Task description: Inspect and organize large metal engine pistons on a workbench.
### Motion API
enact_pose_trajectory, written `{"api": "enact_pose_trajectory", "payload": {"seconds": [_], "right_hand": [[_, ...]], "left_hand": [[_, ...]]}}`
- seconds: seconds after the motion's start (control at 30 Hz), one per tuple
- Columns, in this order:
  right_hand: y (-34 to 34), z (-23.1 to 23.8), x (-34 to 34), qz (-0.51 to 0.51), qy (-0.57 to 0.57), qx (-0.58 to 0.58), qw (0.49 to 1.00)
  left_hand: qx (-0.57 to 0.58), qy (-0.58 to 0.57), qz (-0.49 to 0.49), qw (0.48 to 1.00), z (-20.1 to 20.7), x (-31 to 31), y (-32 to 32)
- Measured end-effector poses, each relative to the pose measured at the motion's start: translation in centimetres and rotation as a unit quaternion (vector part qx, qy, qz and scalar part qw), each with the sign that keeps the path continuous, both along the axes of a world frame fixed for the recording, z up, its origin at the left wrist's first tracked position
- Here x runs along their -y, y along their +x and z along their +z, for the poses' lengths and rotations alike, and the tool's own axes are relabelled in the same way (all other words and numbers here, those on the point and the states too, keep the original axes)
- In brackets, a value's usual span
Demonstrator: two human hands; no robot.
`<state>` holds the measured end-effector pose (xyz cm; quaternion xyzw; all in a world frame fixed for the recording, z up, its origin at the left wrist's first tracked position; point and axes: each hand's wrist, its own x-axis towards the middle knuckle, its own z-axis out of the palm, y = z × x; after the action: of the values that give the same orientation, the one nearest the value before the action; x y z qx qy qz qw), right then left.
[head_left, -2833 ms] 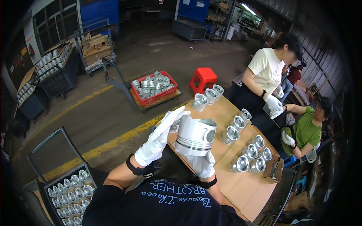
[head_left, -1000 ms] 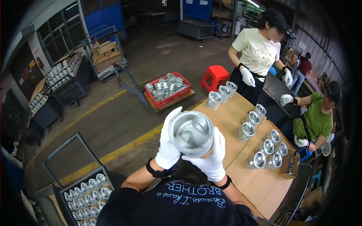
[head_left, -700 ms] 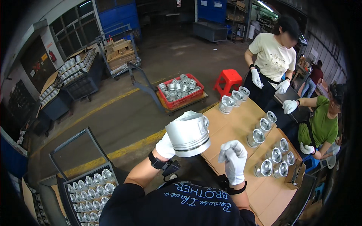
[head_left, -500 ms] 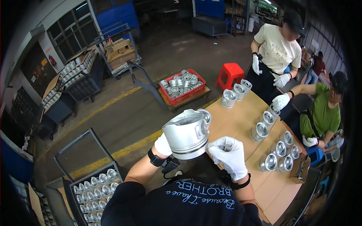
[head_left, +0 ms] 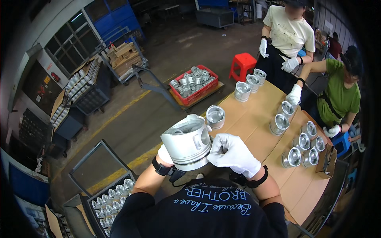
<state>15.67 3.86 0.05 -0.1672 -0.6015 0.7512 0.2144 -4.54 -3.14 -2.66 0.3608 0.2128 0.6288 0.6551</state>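
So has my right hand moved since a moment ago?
Yes. The right hand has come in from over the table and now touches the piston.

Silver piston [head_left: 188, 142] held tilted, hollow up.

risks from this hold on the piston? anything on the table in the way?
1. The piston is held up in the air, above the table edge and floor; the left hand is mostly hidden under it and the right hand only presses its side, so it could slip from the gloves.
2. Another piston stands just beyond it on the table; swinging forward might knock it.
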Motion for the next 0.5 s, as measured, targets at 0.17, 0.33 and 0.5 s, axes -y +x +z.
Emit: {"api": "enact_pose_trajectory", "payload": {"seconds": [0.17, 0.33, 0.5], "right_hand": [[0.4, 0.1, 0.2, 0.017, -0.025, 0.020, 0.999], [1.0, 0.7, 0.3, 0.018, -0.027, 0.061, 0.998], [1.1, -0.5, 0.6, -0.017, 0.064, 0.018, 0.998]], "left_hand": [[0.024, -0.009, -0.018, 0.999, -0.1, 0.3, 0.2], [0.061, -0.033, -0.044, 0.997, 0.0, -0.1, 0.9], [0.036, -0.003, -0.061, 0.998, -0.6, -0.4, 1.2]]}}
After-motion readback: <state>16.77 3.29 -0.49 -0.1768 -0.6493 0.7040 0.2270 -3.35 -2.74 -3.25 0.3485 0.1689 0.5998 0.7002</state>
